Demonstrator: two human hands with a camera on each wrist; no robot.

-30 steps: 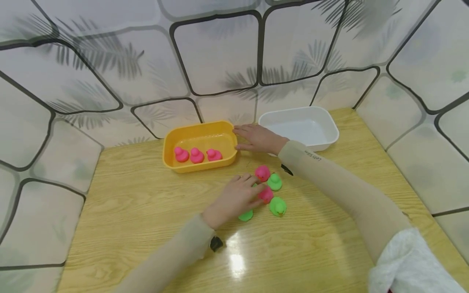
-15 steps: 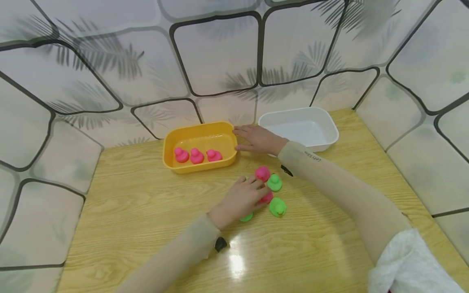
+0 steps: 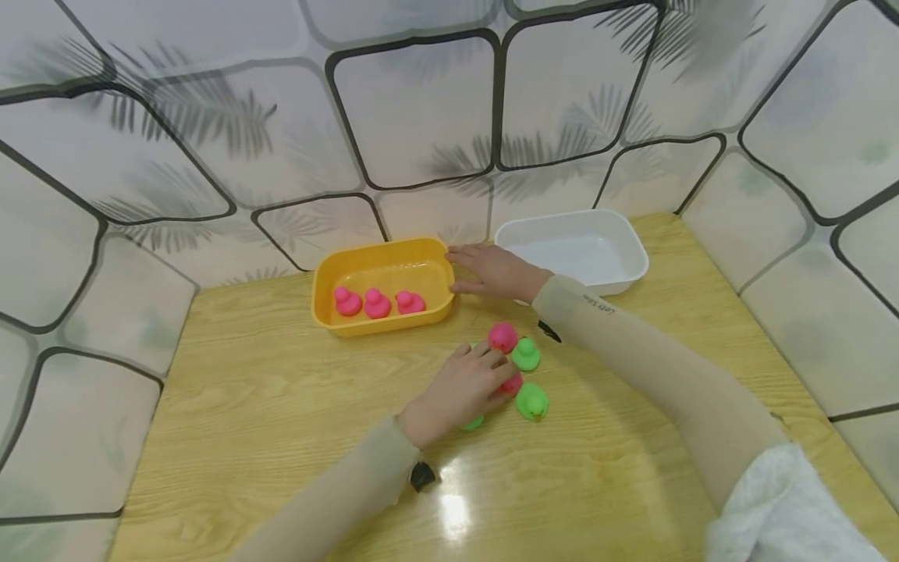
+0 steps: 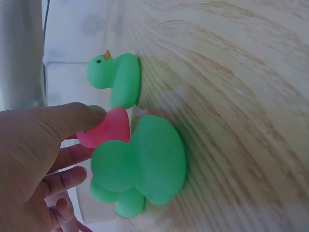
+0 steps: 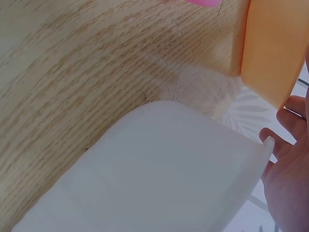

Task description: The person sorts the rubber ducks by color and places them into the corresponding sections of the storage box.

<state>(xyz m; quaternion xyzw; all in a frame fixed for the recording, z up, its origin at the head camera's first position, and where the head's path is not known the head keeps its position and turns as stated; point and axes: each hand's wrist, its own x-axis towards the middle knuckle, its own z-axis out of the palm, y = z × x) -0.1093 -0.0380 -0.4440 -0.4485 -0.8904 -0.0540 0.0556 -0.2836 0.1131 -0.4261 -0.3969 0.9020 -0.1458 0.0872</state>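
My left hand [image 3: 455, 392] reaches over a small cluster of rubber ducks on the table. Its thumb and fingers pinch the head of a pink rubber duck [image 4: 116, 126], which sits between green ducks in the left wrist view. One green duck [image 4: 161, 159] is close in front of it; another green duck [image 4: 126, 79] stands behind. My right hand [image 3: 495, 269] lies with extended fingers at the right end of the yellow tray [image 3: 379, 326], fingertips at its rim. Three pink ducks [image 3: 377, 304] sit in a row inside that tray.
A white tray [image 3: 625, 282] stands at the back right, partly behind the right wrist. Near the left hand are another pink duck [image 3: 502, 336], a green duck [image 3: 526, 355] and one more green duck [image 3: 533, 401]. Patterned panels [image 3: 421, 109] enclose the wooden table [image 3: 281, 406].
My left hand has shifted slightly right, and its fingers have come down around the pink duck. The right hand stays at the yellow tray.
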